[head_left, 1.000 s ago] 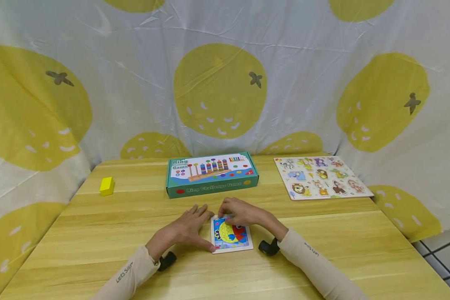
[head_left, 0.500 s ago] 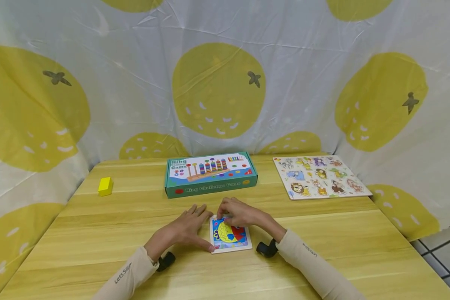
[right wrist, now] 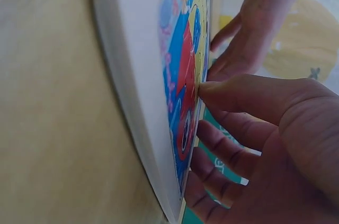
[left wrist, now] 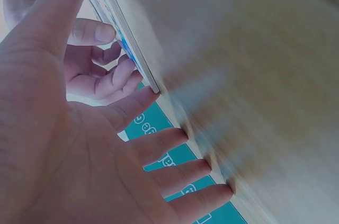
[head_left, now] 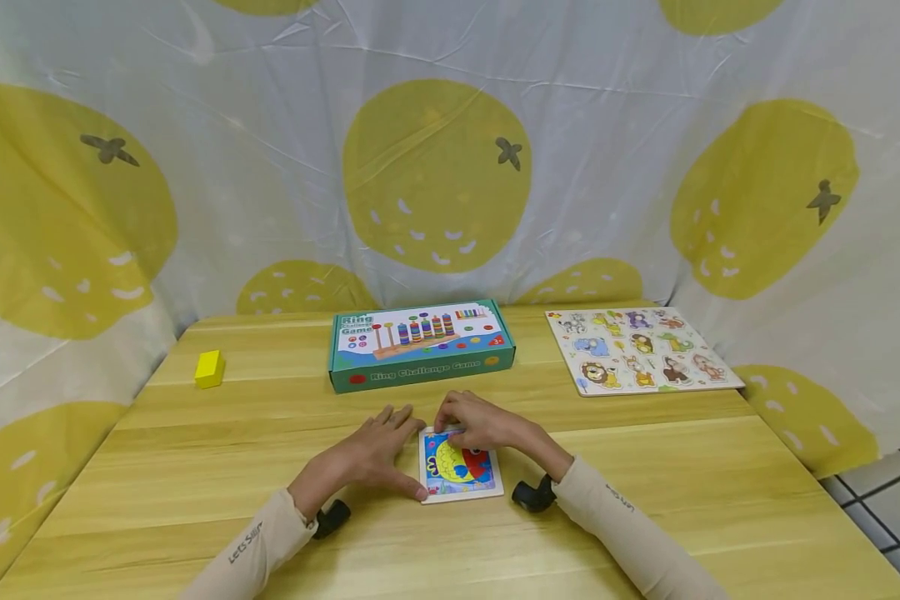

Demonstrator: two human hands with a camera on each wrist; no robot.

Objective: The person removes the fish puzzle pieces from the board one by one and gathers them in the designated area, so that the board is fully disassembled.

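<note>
A small square fish jigsaw puzzle point(head_left: 450, 479) lies flat on the table in the head view, its picture yellow, red and blue in a pale frame. My left hand point(head_left: 371, 454) spreads along its left side, with the thumb at the near corner and the index fingertip at the far corner. In the left wrist view the fingers point(left wrist: 175, 179) are straight and apart. Bent over the puzzle's far part, my right hand point(head_left: 476, 421) has its thumb point(right wrist: 233, 91) on the picture and its fingers at the far edge. Whether a loose piece sits between them is hidden.
Behind the hands stands a green Ring Challenge Game box point(head_left: 423, 346). An animal peg puzzle board point(head_left: 641, 350) lies at the back right, and a yellow block point(head_left: 210, 369) at the back left. A fruit-print curtain point(head_left: 435, 175) hangs behind the wooden table point(head_left: 645, 483).
Both hands stay at the puzzle with almost no movement. The whole head view shifts slightly.
</note>
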